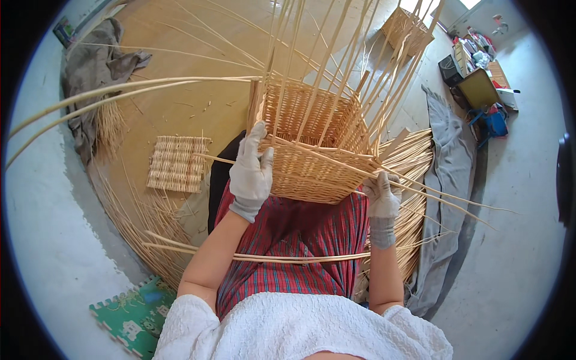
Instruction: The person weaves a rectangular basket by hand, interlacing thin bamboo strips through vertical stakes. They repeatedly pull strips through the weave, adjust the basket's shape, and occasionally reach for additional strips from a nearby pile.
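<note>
A square woven wicker basket [309,174] with long upright stakes [309,54] rests over my lap, on red plaid cloth [282,276]. My left hand [251,174], in a pale work glove, grips the basket's near left corner, fingers wrapped at its wall. At the near right corner my right hand [383,195], also gloved, is closed at the rim where loose rods [446,200] extend rightward; exactly what its fingers hold is hard to see. Two longer rods [96,98] reach left from the back left corner.
A small woven square mat [171,162] lies at left. Bundles of rods [411,156] and grey cloths [444,144] [96,66] flank me. A green foam mat [129,312] is at lower left. Another basket [408,33] stands behind, with stacked household items [480,90] along the right wall.
</note>
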Tool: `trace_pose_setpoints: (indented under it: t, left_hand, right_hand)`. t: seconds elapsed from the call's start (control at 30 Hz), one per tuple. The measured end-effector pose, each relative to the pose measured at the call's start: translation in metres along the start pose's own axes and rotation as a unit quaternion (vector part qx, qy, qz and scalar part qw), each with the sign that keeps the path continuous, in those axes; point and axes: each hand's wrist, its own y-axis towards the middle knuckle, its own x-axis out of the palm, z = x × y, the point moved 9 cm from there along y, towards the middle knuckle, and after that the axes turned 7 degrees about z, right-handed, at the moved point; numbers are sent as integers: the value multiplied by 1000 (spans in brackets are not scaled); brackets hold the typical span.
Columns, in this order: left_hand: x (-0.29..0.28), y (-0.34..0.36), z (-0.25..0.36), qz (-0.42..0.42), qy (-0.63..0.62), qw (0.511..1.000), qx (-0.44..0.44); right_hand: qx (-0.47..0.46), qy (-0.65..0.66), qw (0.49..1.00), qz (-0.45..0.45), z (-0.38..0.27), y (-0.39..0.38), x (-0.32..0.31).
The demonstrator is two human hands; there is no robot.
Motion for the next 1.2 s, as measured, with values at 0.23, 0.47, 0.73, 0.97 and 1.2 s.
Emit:
trace_pose_setpoints:
  t: [0.23, 0.47, 0.73, 0.97, 1.2]
  left_hand:
    - [81, 14, -12, -137, 158, 978, -8]
    - [90, 6, -7, -428, -87, 875, -211]
    - [88, 15, -20, -199, -17, 975, -92]
    - [95, 16, -26, -185, -21, 977, -106]
    - [90, 14, -31, -182, -113, 972, -95]
  right_hand:
    - [-16, -6, 999, -40, -2, 3, 7]
    - [-63, -33, 997, 4, -17, 9, 5]
    - [-372, -285, 863, -189, -97, 1, 216]
    - [-347, -50, 934, -69, -72, 33, 261]
    - [-199, 213, 942, -168, -3, 6, 82]
